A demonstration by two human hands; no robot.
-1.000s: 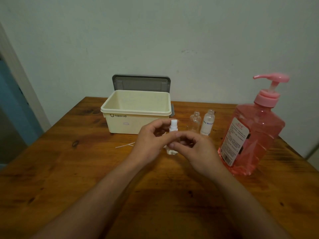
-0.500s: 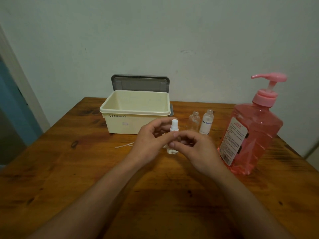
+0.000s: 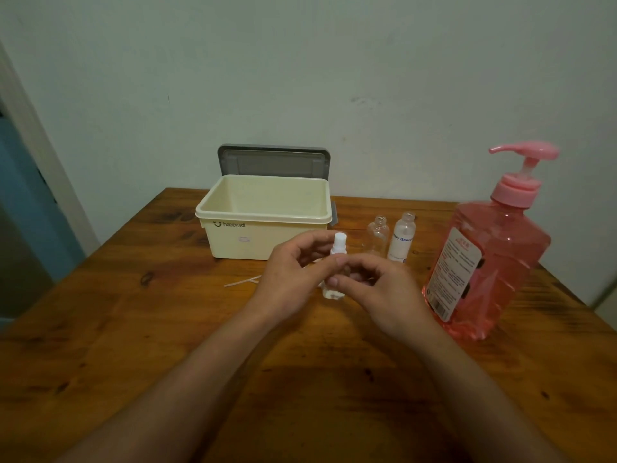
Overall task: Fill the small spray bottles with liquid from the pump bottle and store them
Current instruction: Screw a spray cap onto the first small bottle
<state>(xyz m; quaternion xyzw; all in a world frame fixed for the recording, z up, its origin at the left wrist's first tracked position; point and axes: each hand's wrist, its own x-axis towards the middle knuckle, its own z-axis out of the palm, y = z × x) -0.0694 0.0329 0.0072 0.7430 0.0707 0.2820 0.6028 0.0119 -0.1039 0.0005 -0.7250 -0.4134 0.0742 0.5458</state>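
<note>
Together, the left hand (image 3: 292,277) and right hand (image 3: 387,295) pinch a small spray bottle (image 3: 338,249) upright near the surface's (image 3: 133,329) middle.

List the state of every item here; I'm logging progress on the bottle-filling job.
Capped spray bottle: upright, white top on, held by left hand and right hand.
Clear bottle: standing, top off, looks empty.
Labelled bottle: standing, top off.
Storage box: open.
Lid: upright behind the box.
Pump bottle: upright, nearly full, pump head up.
</note>
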